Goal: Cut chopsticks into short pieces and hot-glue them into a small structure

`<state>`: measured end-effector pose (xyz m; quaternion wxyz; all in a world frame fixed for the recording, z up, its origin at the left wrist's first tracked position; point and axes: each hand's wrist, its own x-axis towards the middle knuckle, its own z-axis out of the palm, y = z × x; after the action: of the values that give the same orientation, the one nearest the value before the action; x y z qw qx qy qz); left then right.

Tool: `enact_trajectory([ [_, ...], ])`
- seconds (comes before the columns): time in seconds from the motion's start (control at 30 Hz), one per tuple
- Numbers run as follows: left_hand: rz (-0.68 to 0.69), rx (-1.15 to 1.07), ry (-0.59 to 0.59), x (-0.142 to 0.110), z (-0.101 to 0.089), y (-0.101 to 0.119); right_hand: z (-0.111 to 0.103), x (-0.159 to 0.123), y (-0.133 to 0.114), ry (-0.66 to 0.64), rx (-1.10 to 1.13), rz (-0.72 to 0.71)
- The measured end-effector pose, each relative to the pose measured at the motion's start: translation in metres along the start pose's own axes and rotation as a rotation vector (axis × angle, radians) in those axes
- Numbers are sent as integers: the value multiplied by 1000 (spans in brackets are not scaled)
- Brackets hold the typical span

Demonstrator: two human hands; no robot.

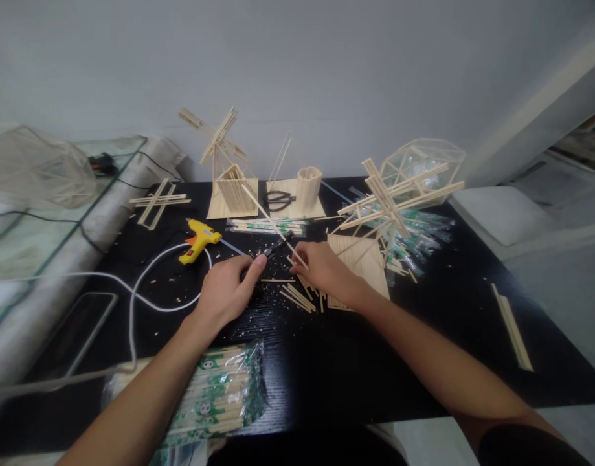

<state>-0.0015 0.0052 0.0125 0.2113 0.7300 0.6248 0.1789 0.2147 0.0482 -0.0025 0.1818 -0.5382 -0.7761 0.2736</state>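
The right hand's (321, 264) grip pinches a long, thin, pale wooden stick (268, 217) near its lower end; most of it slants up and to the left, beyond the fingertips. The left hand's (228, 285) grip is closed around a dark, narrow hand tool (276, 247), its handles mostly hidden by the palm and its tip hard to make out against the black wood-grained desk (326, 375). A plain grey wall (297, 77) stands behind.

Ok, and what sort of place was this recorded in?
Probably a small craft workspace: a yellow glue gun, pale wooden stick models and small wood scraps share a black wood-grain table.
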Motion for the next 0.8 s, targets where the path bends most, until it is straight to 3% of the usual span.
enact_trajectory([
  [0.13, -4, 2, 6, 0, 0, 0, -4, 0, 0, -20, 34, 2],
  [0.3, -37, 16, 24, 1, 0, -2, -27, 1, -1, -130, 140, -39],
  [0.47, -41, 16, 35, 2, 1, -2, -38, -1, -12, -140, 619, 35],
  [0.57, -30, 7, 37, 1, 2, -2, -29, -4, -18, -90, 682, 30],
  [0.8, -7, -9, 69, 0, 2, -4, -17, -7, -23, 126, 586, -97],
])
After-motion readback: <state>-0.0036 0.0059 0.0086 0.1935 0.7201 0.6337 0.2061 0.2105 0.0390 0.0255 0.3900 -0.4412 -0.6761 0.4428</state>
